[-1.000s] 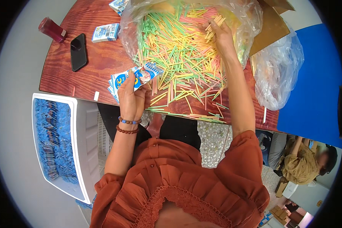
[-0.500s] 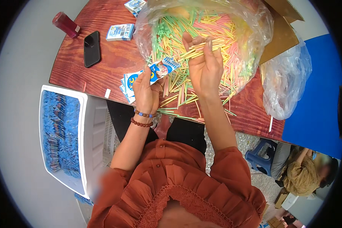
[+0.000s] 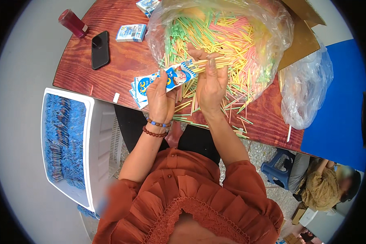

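Note:
My left hand (image 3: 160, 95) is closed on several small blue-and-white printed packets (image 3: 144, 87), fanned out to the left. The foremost packet (image 3: 179, 76) tilts up to the right, toward my other hand. A small bundle of thin pastel sticks (image 3: 209, 62), mostly yellow with some pink, lies between the thumb and fingers of my right hand (image 3: 211, 87). The bundle's left ends meet the packet's upper right end; whether they are inside cannot be told. Beneath and beyond both hands, a clear plastic bag (image 3: 278, 24) lies spread open with a heap of green, yellow and pink sticks (image 3: 227, 36).
Left of the bag lie a phone (image 3: 100, 51), a red bottle (image 3: 73, 24) and small blue-and-white packs (image 3: 131, 33). A white bin (image 3: 90, 142) of blue packets stands at lower left. A cardboard box (image 3: 299, 46) and crumpled plastic (image 3: 301, 93) are at right. Another person sits at lower right.
My right hand has come left and slightly down with the sticks, bringing their ends to the packet. My left hand has shifted slightly right with the packets.

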Tool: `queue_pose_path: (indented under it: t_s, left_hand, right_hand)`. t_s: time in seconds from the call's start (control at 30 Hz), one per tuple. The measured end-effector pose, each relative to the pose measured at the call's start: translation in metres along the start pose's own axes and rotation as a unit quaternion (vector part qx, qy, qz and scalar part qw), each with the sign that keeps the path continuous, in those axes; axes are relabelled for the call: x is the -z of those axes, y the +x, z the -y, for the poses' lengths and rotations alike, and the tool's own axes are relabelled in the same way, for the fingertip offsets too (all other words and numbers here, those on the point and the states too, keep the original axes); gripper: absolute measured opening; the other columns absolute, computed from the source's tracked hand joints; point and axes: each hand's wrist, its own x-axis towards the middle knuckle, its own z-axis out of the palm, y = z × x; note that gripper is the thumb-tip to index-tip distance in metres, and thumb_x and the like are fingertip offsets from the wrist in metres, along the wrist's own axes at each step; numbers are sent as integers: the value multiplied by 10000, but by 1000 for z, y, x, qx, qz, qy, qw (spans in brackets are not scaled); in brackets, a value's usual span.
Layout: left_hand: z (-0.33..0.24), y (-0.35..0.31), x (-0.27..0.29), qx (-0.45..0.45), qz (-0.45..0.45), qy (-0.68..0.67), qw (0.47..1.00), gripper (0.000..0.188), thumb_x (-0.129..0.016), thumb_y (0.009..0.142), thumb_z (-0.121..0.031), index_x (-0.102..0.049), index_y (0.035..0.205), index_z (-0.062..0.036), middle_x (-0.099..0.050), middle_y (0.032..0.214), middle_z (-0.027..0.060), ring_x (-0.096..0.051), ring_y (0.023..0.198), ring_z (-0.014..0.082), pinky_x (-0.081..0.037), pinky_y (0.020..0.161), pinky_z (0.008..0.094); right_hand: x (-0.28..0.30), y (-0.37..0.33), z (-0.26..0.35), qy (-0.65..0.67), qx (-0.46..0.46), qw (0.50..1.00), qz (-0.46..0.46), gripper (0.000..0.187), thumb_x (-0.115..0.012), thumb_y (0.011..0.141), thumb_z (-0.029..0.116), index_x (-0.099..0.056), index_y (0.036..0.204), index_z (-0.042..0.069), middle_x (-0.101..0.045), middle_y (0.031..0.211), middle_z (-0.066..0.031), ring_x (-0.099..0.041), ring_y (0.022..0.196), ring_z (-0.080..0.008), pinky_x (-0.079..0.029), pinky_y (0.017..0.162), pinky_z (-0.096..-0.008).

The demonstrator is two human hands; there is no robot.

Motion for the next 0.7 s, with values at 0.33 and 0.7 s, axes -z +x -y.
queue_pose_path:
  t_s: [0.33, 0.7]
  left_hand:
    - [6, 1, -1, 3, -8, -1, 1000, 241, -545, 989, -223, -641, 974, -2, -686, 976, 84, -657, 867, 155, -545, 785, 315]
    - [22, 18, -3, 24, 46, -91, 995, 274, -541, 986, -226, -600, 1113, 10, -658, 1098, 103, -633, 989, 183, -509, 897, 372]
  right_hand:
    - [6, -5, -5, -73, 47, 996, 11, 143, -391, 1020, 155, -457, 1085, 46, -624, 1161, -233, -433, 1308, -361, -244, 1115, -488]
    - [8, 4, 2, -218, -34, 974, 47, 416, -411, 1018, 301, -522, 1272, -9, -421, 1451, -174, -334, 1387, -293, -222, 1138, -410]
